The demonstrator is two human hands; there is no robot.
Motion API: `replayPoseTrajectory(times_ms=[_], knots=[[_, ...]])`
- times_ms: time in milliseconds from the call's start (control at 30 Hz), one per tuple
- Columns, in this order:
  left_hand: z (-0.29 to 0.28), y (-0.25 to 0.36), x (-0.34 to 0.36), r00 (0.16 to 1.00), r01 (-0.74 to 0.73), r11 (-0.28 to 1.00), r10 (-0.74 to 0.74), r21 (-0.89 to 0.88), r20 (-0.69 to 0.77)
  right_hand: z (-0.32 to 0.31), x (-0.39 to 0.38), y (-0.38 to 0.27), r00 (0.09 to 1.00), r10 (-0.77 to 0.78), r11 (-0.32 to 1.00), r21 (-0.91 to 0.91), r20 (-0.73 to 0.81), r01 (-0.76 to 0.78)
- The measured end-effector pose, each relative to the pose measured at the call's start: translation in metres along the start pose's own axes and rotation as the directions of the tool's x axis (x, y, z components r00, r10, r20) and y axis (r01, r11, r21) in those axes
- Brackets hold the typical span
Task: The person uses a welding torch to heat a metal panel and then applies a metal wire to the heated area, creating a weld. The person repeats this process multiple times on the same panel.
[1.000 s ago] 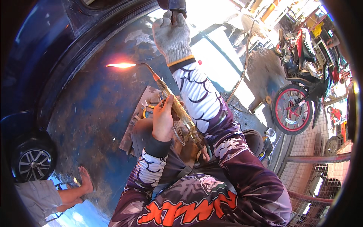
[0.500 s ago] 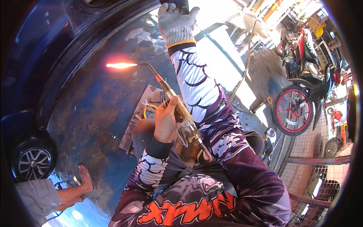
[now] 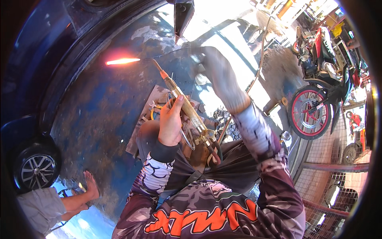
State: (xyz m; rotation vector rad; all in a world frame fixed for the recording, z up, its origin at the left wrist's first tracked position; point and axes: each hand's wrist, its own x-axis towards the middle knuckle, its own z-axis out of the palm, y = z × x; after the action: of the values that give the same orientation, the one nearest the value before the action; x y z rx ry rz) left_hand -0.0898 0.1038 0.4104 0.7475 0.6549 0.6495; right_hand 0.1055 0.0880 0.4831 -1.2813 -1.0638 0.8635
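My bare left hand is closed around the brass body of a gas torch. The torch tilts up and to the left, and a bright orange-pink flame streams leftward from its bent tip. A loop of thin wire hangs beside the torch, against the same hand. My right hand wears a pale knit glove and is smeared by motion, so its fingers cannot be made out. It is right of the torch tip, apart from a dark, pointed metal part at the top.
A dark vehicle body with a wheel stands at the left. Another person's bare foot is at the lower left. A board with a yellow-handled tool lies under my left arm. Grey stones, a hose and a motorcycle are on the right.
My right hand has let go of the dark metal part at the top and drawn back toward me, to the right. The torch and flame have shifted slightly left and up.
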Motion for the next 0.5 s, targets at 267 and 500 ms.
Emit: replayPoseTrajectory(times_ms=[267,500], knots=[[0.037,0.015,0.002,0.986,-0.095,0.995,0.092,0.014,0.138,-0.003,-0.186,0.022,0.941,0.223,0.829,0.458,0.256,-0.321],[0.061,0.017,0.003,0.984,-0.12,0.985,0.102,0.12,0.147,-0.009,-0.18,0.008,0.947,0.299,0.9,0.297,0.115,-0.32]])
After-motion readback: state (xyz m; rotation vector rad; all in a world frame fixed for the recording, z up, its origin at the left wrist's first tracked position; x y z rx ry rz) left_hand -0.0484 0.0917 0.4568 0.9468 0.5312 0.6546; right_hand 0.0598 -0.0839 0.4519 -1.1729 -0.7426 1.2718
